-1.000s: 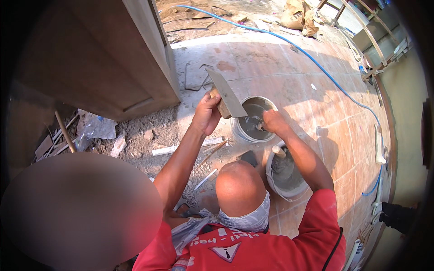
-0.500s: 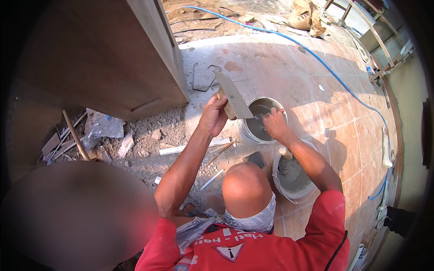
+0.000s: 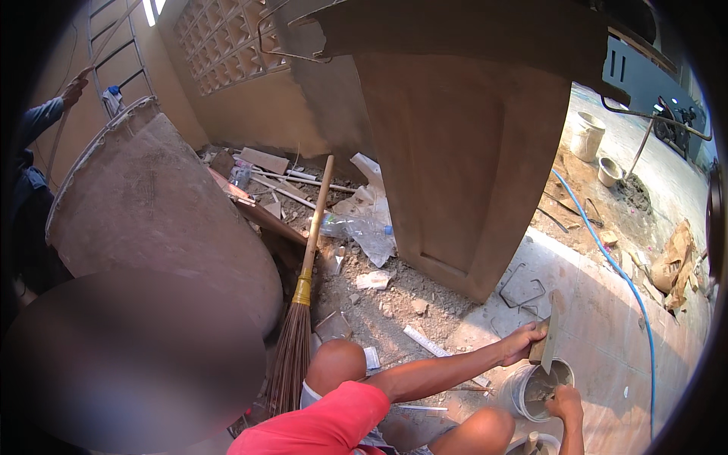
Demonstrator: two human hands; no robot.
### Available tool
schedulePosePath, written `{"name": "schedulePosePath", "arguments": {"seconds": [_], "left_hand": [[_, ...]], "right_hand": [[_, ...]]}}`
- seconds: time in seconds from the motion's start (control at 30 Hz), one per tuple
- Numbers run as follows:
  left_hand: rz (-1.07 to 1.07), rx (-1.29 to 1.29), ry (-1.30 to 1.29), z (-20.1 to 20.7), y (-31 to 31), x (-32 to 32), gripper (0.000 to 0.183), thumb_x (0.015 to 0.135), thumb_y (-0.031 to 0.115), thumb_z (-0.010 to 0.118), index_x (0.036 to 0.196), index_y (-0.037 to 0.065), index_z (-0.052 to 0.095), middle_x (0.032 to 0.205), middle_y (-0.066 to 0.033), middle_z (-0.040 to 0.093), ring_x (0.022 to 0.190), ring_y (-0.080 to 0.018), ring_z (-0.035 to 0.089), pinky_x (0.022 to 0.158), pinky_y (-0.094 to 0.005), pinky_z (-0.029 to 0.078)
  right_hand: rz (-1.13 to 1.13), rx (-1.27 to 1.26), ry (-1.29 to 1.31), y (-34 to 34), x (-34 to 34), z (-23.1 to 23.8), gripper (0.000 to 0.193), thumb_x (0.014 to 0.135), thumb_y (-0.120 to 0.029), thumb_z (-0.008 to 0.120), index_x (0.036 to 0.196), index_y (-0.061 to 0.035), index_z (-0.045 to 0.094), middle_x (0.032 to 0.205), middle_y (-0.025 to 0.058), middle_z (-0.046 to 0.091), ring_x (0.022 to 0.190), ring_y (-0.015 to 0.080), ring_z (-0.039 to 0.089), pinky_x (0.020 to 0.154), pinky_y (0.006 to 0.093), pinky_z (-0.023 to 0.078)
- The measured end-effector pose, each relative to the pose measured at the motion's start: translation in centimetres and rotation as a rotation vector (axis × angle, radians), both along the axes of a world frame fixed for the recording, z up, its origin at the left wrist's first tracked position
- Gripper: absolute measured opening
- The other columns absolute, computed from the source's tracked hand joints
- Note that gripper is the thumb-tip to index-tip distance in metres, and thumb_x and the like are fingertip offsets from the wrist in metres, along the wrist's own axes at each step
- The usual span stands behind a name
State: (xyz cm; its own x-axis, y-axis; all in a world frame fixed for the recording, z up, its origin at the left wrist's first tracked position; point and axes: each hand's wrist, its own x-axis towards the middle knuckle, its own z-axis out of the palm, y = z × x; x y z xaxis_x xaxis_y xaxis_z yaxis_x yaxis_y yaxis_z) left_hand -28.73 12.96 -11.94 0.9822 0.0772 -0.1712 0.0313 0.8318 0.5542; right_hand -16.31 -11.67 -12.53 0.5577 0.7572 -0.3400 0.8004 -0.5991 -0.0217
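The left grip (image 3: 522, 344) was clamped on the wooden handle of a flat, rectangular grey metal trowel (image 3: 552, 334). The trowel was held nearly upright, its lower end at the mouth of a round, white plastic bucket (image 3: 514, 396). The bucket (containing wet grey mix (image 3: 537, 388)) stood on the pale reddish tiled floor (image 3: 599, 326). The right grip (image 3: 565, 402) was positioned at the bucket's right rim, fingers curled; whether it was closed on a tool could not be determined. A brown-bristled broom (image 3: 288, 356) with yellow binding stood left of the person's knees. A blue hose (image 3: 633, 288) curved along the right.
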Motion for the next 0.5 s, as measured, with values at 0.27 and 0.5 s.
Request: {"name": "schedulePosePath", "arguments": {"seconds": [0.27,0.5], "left_hand": [[-0.023,0.011,0.03,0.6,0.3,0.7,0.047,0.101,0.022,0.049,0.143,0.011,0.032,0.131,-0.0075,0.052,0.119,-0.0201,0.055,0.098,-0.0453,0.047],[-0.02,0.007,0.006,-0.4,-0.1,1.1,0.045,0.101,0.021,0.048,0.142,0.011,0.034,0.132,-0.007,0.052,0.121,-0.0203,0.054,0.099,-0.045,0.046]], "right_hand": [[0.056,0.102,-0.071,-1.7,-1.3,5.9,0.028,0.067,-0.007,0.069,0.094,-0.0022,0.064,0.078,0.0235,0.066,0.081,0.0445,0.063,0.074,0.0511,0.05],[-0.014,-0.035,0.026,-2.8,-2.1,5.6,0.032,0.092,-0.016,0.048,0.117,-0.0019,0.064,0.109,0.0253,0.065,0.103,0.0416,0.062,0.089,0.0502,0.048]]}}
